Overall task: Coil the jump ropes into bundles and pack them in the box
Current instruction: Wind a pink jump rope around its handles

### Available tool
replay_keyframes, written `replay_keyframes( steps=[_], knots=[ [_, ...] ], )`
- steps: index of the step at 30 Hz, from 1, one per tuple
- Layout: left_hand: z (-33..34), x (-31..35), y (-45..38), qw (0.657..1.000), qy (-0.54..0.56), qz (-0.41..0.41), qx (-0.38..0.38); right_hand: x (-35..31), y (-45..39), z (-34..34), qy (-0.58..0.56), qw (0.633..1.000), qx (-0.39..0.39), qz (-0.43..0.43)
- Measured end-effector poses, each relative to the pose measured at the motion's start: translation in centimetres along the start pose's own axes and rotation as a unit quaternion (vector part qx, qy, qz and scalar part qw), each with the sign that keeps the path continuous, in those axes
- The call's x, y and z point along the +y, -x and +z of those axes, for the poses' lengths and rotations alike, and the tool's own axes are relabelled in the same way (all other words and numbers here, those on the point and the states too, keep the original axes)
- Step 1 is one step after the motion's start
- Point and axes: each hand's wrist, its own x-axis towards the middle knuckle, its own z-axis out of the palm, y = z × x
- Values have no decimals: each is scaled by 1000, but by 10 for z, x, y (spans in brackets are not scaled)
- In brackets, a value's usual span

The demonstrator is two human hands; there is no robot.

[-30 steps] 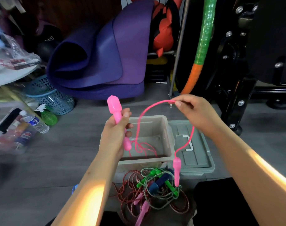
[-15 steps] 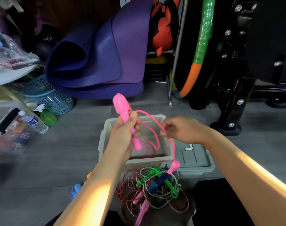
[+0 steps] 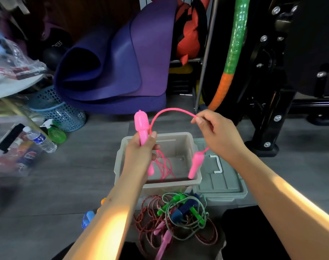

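My left hand grips one handle of a pink jump rope, held upright above the clear plastic box. Several loops of the pink cord hang from that hand into the box. My right hand pinches the cord to the right, and the cord arches between both hands. The second pink handle dangles below my right hand over the box. A tangled pile of other jump ropes, red, green and pink, lies on the floor in front of the box.
The box's grey lid lies flat to its right. Rolled purple mats stand behind. A blue basket, a water bottle and clutter sit left. A black machine frame and a green-orange hoop stand right.
My right hand drew in toward my left hand with the cord, then moved out and up to the right again. The dangling pink handle has risen from the rope pile to over the box.
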Motion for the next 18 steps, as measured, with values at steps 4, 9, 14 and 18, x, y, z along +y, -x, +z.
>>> replay_keyframes(
  steps=[4, 9, 14, 18],
  knots=[
    [5, 3, 4, 1000, 11, 6, -18, 4, -2, 4, 50, 998, 0, -32],
    [15, 4, 14, 994, 26, -4, -109, 3, 2, 11, 59, 990, -87, -90],
    [16, -1, 15, 990, -20, -7, -136, 0, 2, 10, 35, 991, -100, -80],
    [11, 5, 9, 994, 83, -6, -70, 0, 4, 6, 41, 965, -257, 17]
  ],
)
